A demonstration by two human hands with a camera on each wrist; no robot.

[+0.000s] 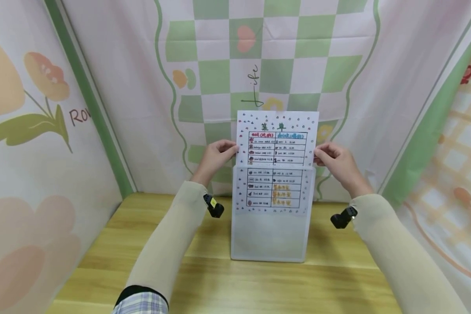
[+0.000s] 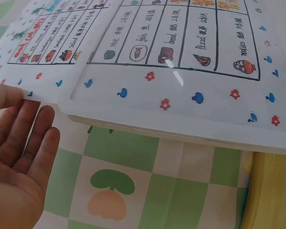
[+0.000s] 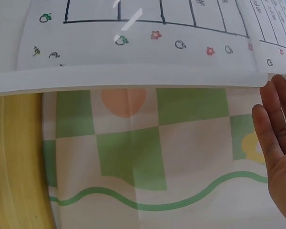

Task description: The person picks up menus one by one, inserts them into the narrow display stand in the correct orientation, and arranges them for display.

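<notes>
A hand-drawn menu sheet stands upright, its lower half inside a clear plastic sleeve that rests on edge on the wooden table. My left hand pinches the sheet's left edge just above the sleeve's mouth. My right hand pinches the right edge at the same height. In the left wrist view the left hand has its thumb tip on the sheet, beside the sleeve. In the right wrist view the right hand's fingertips reach the sheet's edge past the sleeve.
Printed cloth walls surround the table on three sides: a green and white checked panel behind the sleeve, and floral panels at left and right. Small black wrist cameras sit on both beige sleeves.
</notes>
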